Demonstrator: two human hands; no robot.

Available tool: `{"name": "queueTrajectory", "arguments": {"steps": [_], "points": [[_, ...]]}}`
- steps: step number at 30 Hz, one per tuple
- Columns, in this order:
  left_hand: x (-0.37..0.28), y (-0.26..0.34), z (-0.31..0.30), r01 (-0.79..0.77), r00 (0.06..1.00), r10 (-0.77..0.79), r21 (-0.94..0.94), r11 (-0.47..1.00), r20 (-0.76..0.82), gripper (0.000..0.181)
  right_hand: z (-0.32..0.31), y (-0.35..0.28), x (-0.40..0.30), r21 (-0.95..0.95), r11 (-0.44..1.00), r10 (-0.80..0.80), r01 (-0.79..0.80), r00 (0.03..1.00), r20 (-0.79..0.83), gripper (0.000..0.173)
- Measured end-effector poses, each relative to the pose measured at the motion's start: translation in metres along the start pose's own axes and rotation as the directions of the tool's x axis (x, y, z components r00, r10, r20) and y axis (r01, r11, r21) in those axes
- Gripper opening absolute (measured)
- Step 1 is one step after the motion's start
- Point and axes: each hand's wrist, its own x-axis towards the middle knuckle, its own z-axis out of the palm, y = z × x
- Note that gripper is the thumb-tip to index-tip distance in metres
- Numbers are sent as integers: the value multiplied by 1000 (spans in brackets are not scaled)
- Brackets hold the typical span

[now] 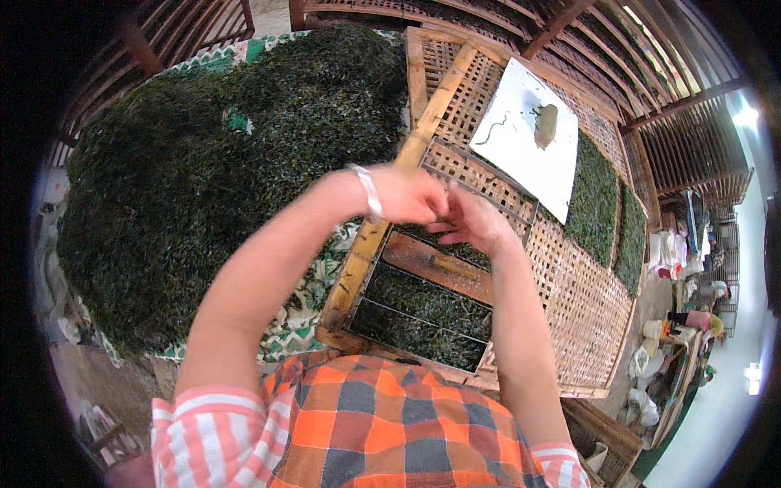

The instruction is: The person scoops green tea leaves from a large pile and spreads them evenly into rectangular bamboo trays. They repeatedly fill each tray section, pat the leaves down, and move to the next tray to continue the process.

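My left hand (412,194), with a pale band at its wrist, and my right hand (468,219) meet above a metal frame (534,222). Both are blurred; whether either holds anything cannot be told. Beneath and nearer me, dark green leafy matter (421,305) fills sections of the frame, divided by thin bars. A brown wooden board with a raised handle (436,265) lies across the frame just below my hands. The frame rests on a woven bamboo tray (567,317). A white sheet (525,134) lies beyond, bearing a tan oval piece and dark scraps.
A large heap of dark green leafy matter (201,201) covers a green-and-white patterned cloth (293,341) at left. Two green slabs (592,195) lie on the tray's far right. Wooden racks (689,140) stand behind. People (698,320) are at the far right, near bags and a bench.
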Motion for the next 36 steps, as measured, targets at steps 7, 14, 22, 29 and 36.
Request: {"name": "queueTrajectory", "arguments": {"steps": [7,14,22,29,36], "points": [[-40,-92,52,130,794,-50,88,988,-606,48,36,7,11,-700,502,-571,508,802,172,38],[-17,-85,102,123,736,55,214,969,-675,38,36,38,-14,-783,375,-520,496,812,265,43],[14,-54,85,269,832,-65,298,916,-551,9,-7,52,-26,-756,556,-488,346,872,39,21],[8,-43,69,131,739,60,231,964,-671,6,-6,53,-97,-809,447,-659,381,753,-9,25],[12,-52,84,164,668,79,249,954,-740,25,-20,68,-76,-696,577,-514,427,852,98,22]]}}
